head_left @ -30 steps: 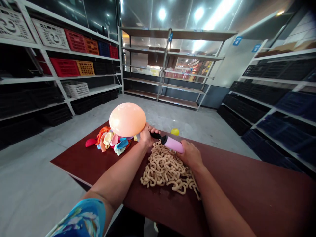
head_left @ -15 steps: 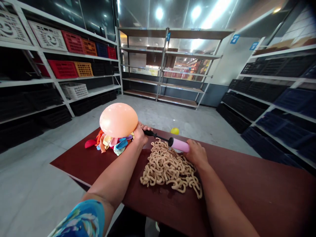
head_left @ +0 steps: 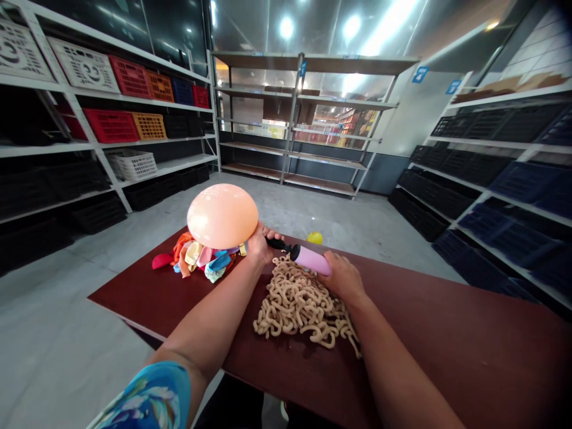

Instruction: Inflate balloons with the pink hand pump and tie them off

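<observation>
A peach balloon (head_left: 222, 215), swollen large, sits against my left hand (head_left: 261, 243). The fingers of that hand are closed round the black end of a balloon pump, next to the balloon; the balloon's neck is hidden there. My right hand (head_left: 343, 275) grips the far end of the pump's pink barrel (head_left: 313, 260). Little of the black rod shows between barrel and black grip. Below the pump lies a heap of beige, rope-like loops (head_left: 304, 301). Limp balloons (head_left: 214, 262) in several colours are piled under the peach one, with a red balloon (head_left: 161, 261) at their left.
The dark red table (head_left: 447, 333) spreads out in front of me. Past its far edge shows a yellow balloon (head_left: 314, 238). Shelves with crates (head_left: 114, 125) stand at left, dark crates (head_left: 504, 220) at right, and a metal rack (head_left: 290, 119) at the back.
The pink barrel and my right hand have moved left toward my left hand, so less rod shows. The peach balloon looks slightly bigger and has shifted a little right with my left hand.
</observation>
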`<state>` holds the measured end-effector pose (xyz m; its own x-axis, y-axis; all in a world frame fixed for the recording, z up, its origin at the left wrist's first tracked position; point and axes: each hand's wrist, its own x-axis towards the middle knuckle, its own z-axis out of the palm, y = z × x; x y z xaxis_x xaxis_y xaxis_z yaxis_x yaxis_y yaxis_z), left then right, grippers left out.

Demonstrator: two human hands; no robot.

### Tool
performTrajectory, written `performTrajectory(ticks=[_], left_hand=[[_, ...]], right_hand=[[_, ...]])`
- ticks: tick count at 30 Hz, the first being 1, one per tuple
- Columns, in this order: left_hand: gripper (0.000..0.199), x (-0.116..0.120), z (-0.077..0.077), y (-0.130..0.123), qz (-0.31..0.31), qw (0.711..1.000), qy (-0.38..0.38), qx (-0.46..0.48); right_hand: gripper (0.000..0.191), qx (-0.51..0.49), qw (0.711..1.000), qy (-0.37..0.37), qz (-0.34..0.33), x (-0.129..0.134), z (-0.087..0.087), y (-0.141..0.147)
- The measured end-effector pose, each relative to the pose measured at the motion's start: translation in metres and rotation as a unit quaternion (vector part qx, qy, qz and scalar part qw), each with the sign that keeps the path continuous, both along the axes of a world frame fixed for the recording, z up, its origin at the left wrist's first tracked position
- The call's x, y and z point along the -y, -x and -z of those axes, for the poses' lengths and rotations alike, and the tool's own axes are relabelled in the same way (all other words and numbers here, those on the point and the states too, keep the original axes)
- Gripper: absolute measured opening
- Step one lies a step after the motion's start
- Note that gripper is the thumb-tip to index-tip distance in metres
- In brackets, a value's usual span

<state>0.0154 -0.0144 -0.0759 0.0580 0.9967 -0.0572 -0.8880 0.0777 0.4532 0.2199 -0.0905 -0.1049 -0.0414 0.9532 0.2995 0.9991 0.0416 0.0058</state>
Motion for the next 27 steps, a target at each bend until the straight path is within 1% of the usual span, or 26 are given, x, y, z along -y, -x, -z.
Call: performTrajectory(ticks=[4,6,8,10,13,19,27], left_hand=[[0.04,-0.015,0.004,0.019,-0.042,0.999,-0.01,0.009],[0.04,-0.018,0.006,0.022,-0.057,0.998,-0.011,0.009],[0.041,-0.018,0.008,0.021,-0.062,0.998,-0.022,0.007],[0.042,-0.014,0.009,0.015,-0.05,0.998,-0.033,0.009],[0.043,-0.006,0.01,0.003,-0.019,0.999,-0.029,0.011],[0.042,0.01,0.009,-0.017,0.019,1.0,-0.014,0.008],[0.043,0.011,0.007,-0.011,0.076,0.997,-0.01,-0.002]], right_hand=[[0.029,-0.005,1.0,0.009,0.024,0.001,-0.003,-0.013],[0.027,-0.008,0.999,0.012,0.039,0.002,-0.003,-0.019],[0.026,-0.006,0.999,0.01,0.052,0.002,-0.002,-0.021],[0.028,-0.001,0.998,0.009,0.057,0.003,-0.001,-0.02],[0.032,0.007,0.998,0.014,0.055,0.003,0.0,-0.011],[0.032,0.012,0.999,-0.003,0.031,0.003,0.0,0.002],[0.027,0.013,0.999,0.014,0.031,0.005,-0.004,-0.001]])
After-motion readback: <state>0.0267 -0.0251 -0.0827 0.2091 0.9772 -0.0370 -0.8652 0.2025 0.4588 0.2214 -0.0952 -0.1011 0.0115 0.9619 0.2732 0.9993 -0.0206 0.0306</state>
